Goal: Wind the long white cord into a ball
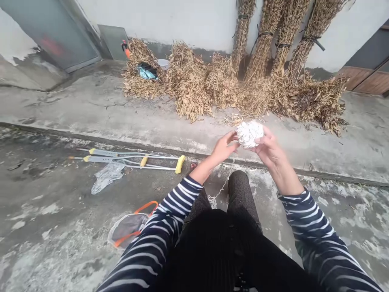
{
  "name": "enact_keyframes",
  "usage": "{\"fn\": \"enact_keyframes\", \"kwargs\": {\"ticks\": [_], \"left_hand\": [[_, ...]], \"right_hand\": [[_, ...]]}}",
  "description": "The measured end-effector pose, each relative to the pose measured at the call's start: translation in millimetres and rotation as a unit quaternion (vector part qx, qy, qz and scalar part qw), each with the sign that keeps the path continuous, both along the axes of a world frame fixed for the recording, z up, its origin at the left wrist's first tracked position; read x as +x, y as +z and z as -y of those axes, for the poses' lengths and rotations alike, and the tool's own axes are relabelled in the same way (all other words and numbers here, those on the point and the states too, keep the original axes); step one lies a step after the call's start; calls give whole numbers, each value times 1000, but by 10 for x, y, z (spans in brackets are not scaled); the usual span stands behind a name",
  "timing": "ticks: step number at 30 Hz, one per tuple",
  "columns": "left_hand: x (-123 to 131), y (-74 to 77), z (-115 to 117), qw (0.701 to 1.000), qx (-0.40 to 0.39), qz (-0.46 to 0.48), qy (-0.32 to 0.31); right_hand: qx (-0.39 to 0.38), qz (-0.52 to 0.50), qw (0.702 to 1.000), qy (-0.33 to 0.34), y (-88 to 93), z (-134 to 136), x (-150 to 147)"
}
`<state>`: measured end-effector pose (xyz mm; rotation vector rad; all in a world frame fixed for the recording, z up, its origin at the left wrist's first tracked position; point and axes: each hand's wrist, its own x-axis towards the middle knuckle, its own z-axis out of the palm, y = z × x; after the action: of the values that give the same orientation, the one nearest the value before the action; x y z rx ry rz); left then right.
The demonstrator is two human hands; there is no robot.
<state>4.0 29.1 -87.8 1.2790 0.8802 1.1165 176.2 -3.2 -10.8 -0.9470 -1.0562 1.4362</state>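
A white ball of wound cord is held up in front of me, above the edge of the concrete step. My right hand grips it from the right, thumb on the near side and fingers around the far side. My left hand is at the ball's left side, fingers curved and parted, fingertips against it. A loose strand of white cord lies in a small tangle on the ground between my legs.
Crutches with yellow pads and a clear plastic bag lie on the ground at left. A bag with orange handles is nearer. Dried plant bundles line the wall, near a white bowl.
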Motion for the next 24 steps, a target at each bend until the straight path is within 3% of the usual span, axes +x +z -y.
{"fn": "enact_keyframes", "kwargs": {"ticks": [2,5,11,16,19,24], "left_hand": [[124,80,-35,998,-31,47,-24],[180,51,14,995,-62,65,-31],[6,-190,195,992,-103,55,-45],[-161,-454,199,991,-131,31,-24],[-222,-564,161,989,-143,1,-23],[-370,-798,118,988,-133,-7,-74]], "right_hand": [[-18,-6,1000,21,-30,8,-40],[-32,-11,999,25,-6,17,-39],[-43,-33,998,-18,34,-5,36],[-20,-26,998,-47,43,-54,55],[7,-32,998,-55,175,-12,34],[88,-33,993,-77,577,75,35]]}}
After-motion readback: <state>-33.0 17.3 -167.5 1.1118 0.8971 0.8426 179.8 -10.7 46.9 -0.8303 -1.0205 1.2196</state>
